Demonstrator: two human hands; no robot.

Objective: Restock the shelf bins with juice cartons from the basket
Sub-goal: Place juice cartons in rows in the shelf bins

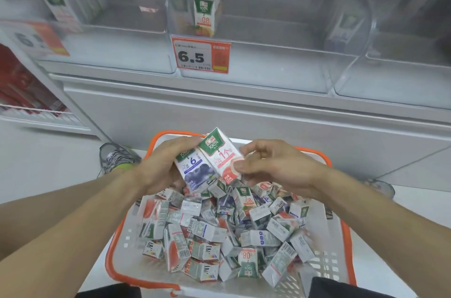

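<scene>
A white basket with an orange rim (111,258) stands on the floor, filled with several small juice cartons (212,232). Above its far end my left hand (161,166) grips a blueberry carton marked 6 (192,168). Beside it my right hand (275,163) pinches a pink carton marked 1 (220,155). The two cartons touch side by side. On the shelf, a clear bin (253,58) holds a short row of orange cartons (206,8).
A price tag reading 6.5 (201,55) hangs on the middle bin's front. A left bin (105,54) holds cartons at its back, and a right bin (390,80) stands beside the middle one. My shoe (116,157) is left of the basket. Red packages (22,88) fill a shelf at far left.
</scene>
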